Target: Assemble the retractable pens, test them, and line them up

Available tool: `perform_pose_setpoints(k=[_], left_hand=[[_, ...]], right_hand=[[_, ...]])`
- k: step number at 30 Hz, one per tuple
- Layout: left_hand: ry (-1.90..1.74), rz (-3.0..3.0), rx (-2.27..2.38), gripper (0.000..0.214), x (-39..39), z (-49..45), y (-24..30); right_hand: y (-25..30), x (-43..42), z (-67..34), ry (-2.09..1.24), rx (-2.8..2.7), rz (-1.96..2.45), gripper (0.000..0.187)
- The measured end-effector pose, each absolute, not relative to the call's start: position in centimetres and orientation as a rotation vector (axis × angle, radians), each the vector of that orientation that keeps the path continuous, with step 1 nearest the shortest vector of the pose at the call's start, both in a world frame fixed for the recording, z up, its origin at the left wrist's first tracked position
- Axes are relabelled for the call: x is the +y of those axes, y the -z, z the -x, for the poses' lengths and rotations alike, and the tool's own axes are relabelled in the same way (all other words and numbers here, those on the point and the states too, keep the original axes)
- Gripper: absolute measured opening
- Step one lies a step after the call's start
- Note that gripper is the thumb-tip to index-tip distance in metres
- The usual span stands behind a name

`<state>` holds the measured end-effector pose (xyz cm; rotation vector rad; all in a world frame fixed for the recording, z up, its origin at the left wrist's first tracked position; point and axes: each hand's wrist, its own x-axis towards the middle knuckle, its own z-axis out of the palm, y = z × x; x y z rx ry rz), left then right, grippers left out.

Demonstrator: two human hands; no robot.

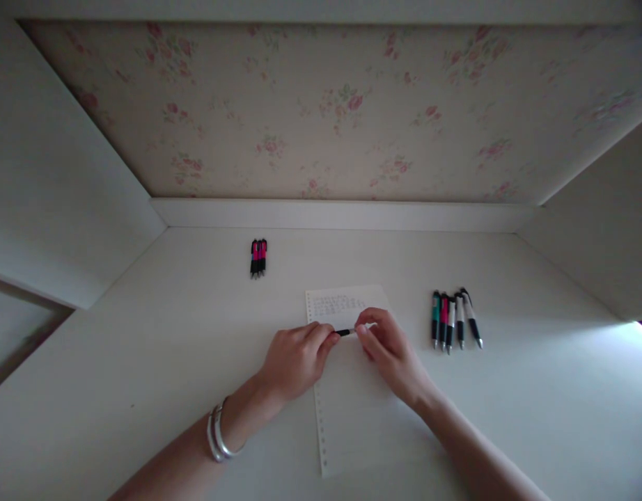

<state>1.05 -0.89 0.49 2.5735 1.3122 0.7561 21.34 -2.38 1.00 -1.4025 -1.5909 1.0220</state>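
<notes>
Both hands meet over a sheet of hole-punched paper (363, 424) that has several lines of handwriting near its top. My left hand (299, 355) is closed around the black barrel of a pen (344, 332), hiding its rear part. At the pen's silvery tip, the thumb and fingers of my right hand (386, 348) are pinched together. The pen lies nearly level, pointing right, a little below the writing. Whether the tip piece is loose or attached, I cannot tell.
To the right lies a row of several pens (450, 320) with teal, pink and white barrels. Several pink and black pens (259, 259) sit bunched at the back left. White panels stand at both sides, and a floral-patterned wall (321, 139) rises behind the white desk (196, 313).
</notes>
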Motion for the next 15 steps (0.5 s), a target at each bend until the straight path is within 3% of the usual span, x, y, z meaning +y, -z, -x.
perform_pose_setpoints(k=[6,15], left_hand=[[-0.835,-2.674,1.245,0.025,-1.18,-1.11,-0.46],[-0.794,-2.645,1.227,0.026,-1.14,-1.16,-0.64]], right_hand=[[-1.48,-2.38,-21.26,-0.969,-1.785,1.44,0.04],[-1.59,-2.7,-21.37,-0.741,-1.927,1.262,0.019]])
